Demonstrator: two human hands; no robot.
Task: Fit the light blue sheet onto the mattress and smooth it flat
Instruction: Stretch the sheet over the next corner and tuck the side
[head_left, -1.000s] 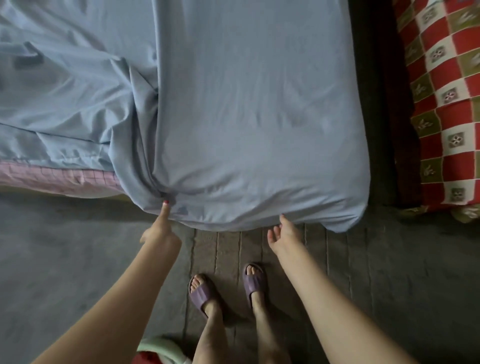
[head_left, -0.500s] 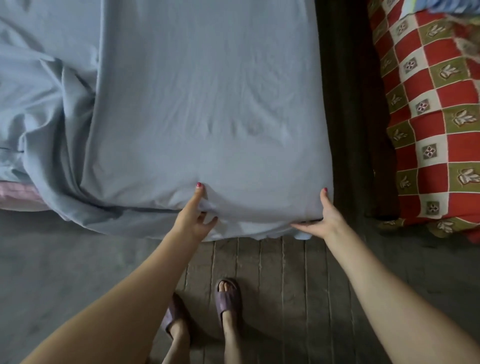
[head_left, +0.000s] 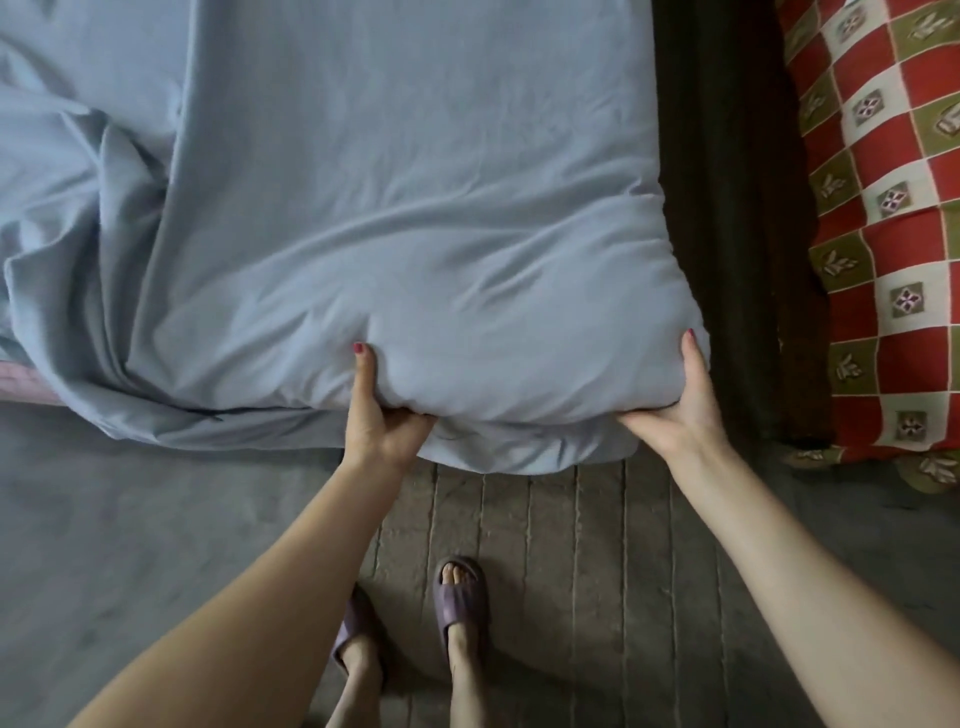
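Note:
The light blue sheet (head_left: 415, 182) covers the near right corner of the mattress and lies bunched in folds at the left. A strip of pink checked mattress (head_left: 23, 382) shows at the far left edge. My left hand (head_left: 376, 415) grips the covered near edge, thumb on top and fingers curled under. My right hand (head_left: 680, 410) grips the covered right corner the same way, thumb up along the side. The corner bulges up between the two hands. Loose sheet hem hangs below the edge between them.
A dark gap (head_left: 727, 208) runs along the bed's right side, and beyond it lies a red, white and olive checked blanket (head_left: 883, 234). The floor (head_left: 545, 545) is grey with ribbed boards. My feet in purple slippers (head_left: 460, 597) stand close below the edge.
Both hands went from touching the hanging hem to gripping the covered mattress edge and corner, which now bulges upward. The view moved closer to the right corner.

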